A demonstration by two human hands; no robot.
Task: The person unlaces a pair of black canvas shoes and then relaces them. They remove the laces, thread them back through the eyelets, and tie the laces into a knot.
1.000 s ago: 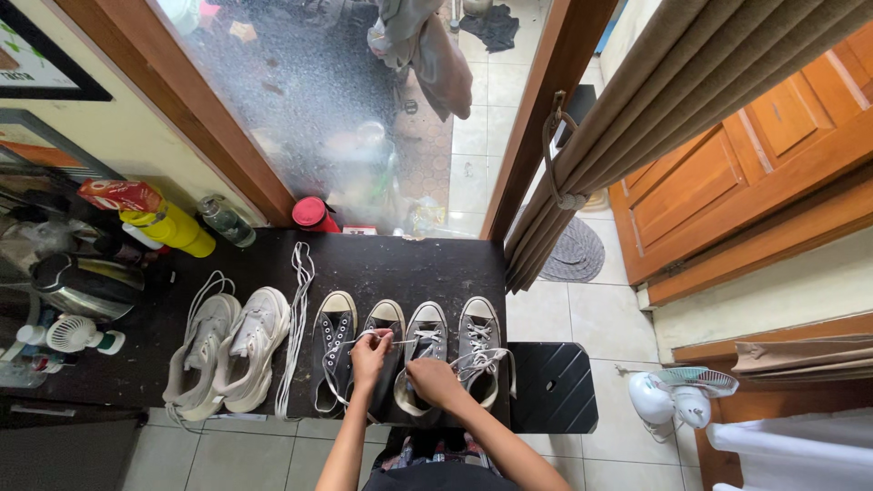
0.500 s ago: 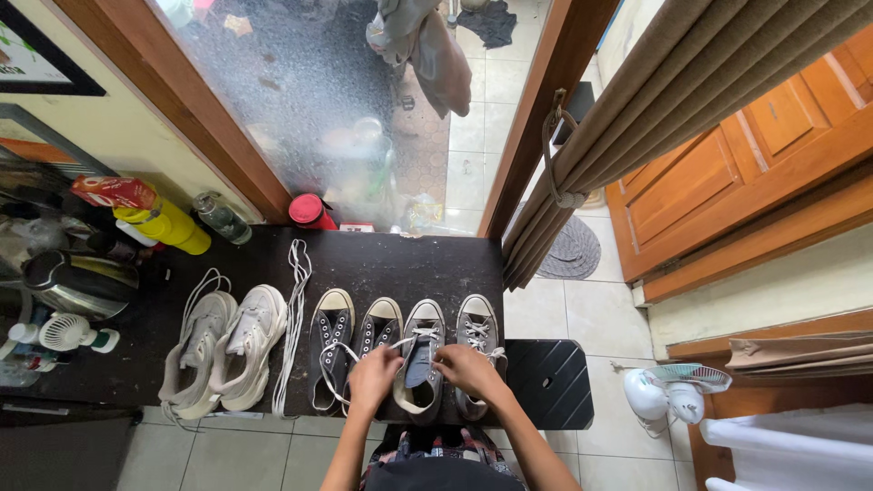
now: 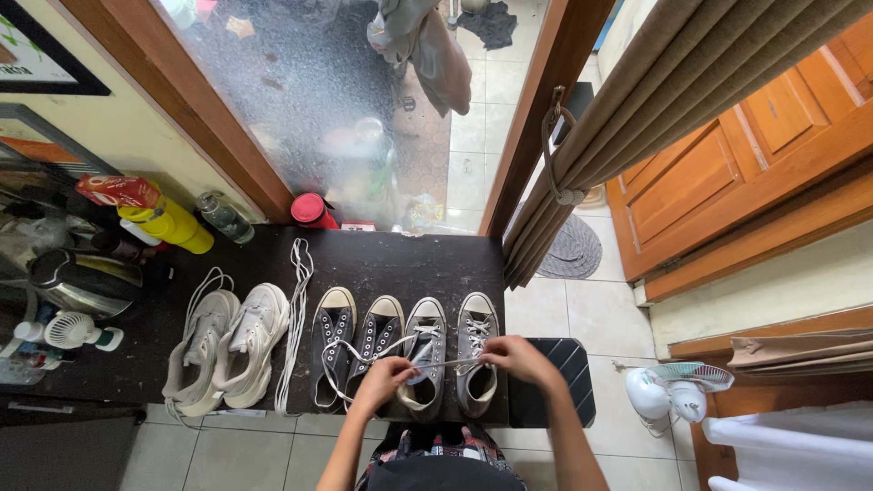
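Observation:
On a dark low table [image 3: 364,259] stand two grey canvas sneakers [image 3: 424,359] [image 3: 476,350], side by side. My left hand [image 3: 386,380] and my right hand [image 3: 514,356] hold a white shoelace [image 3: 446,364] stretched taut between them over these shoes. Left of them stands a pair of black canvas sneakers [image 3: 350,350] with white laces. Further left lies a pair of white running shoes [image 3: 227,341], and a loose white lace [image 3: 296,318] runs down the tabletop between the pairs.
A yellow bottle [image 3: 173,225], a clear bottle [image 3: 223,216], a red cup [image 3: 312,211], a kettle [image 3: 77,282] and a small fan [image 3: 77,332] crowd the table's left. A frosted glass door [image 3: 309,100] stands behind. A curtain [image 3: 655,109], a black stool [image 3: 564,382] and a white fan [image 3: 673,391] are at right.
My hands have moved apart and pulled the white lace taut across the grey sneakers; earlier they were close together over the shoes.

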